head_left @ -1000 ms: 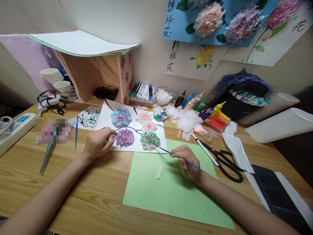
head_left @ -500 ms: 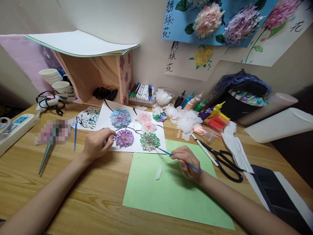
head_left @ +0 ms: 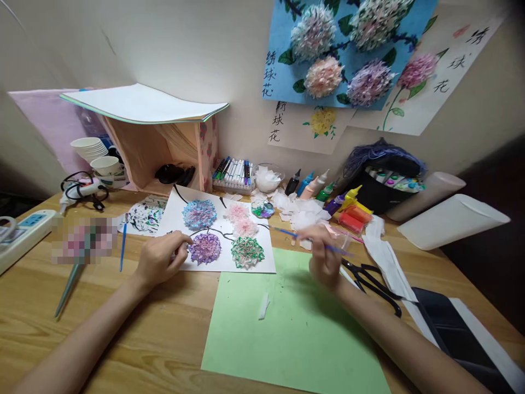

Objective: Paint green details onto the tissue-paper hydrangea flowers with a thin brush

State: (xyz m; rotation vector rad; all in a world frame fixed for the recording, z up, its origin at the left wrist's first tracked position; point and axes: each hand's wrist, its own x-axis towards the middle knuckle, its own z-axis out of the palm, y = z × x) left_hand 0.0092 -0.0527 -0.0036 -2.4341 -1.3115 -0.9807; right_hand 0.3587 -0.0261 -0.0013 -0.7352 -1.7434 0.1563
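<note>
My right hand [head_left: 324, 257] is closed on a thin blue paintbrush [head_left: 286, 233], blurred by motion. The brush tip is in the air near the right edge of a white sheet [head_left: 172, 210] and below a small dish with green and purple paint [head_left: 262, 209]. The sheet bears several crinkled flowers: blue [head_left: 199, 213], pink [head_left: 240, 219], purple [head_left: 205, 248] and green-edged [head_left: 247, 252], with dark painted branches. My left hand [head_left: 162, 258] rests on the sheet's lower left edge, fingers curled, beside the purple flower. Under my right hand lies green paper [head_left: 283, 334] with a white scrap [head_left: 263, 306].
White tissue pieces [head_left: 303, 212] and paint bottles [head_left: 312, 186] stand behind. Black scissors [head_left: 379, 284] lie right, a second blue brush [head_left: 123, 249] left. Markers [head_left: 233, 174], an open-fronted box [head_left: 164, 150] and a power strip [head_left: 30, 232] line the back and left. Flower pictures [head_left: 328, 104] hang above.
My right hand has lifted the brush off the green-edged flower and moved it up and toward the paint dish. My left hand keeps its place on the sheet. The camera view has tilted up.
</note>
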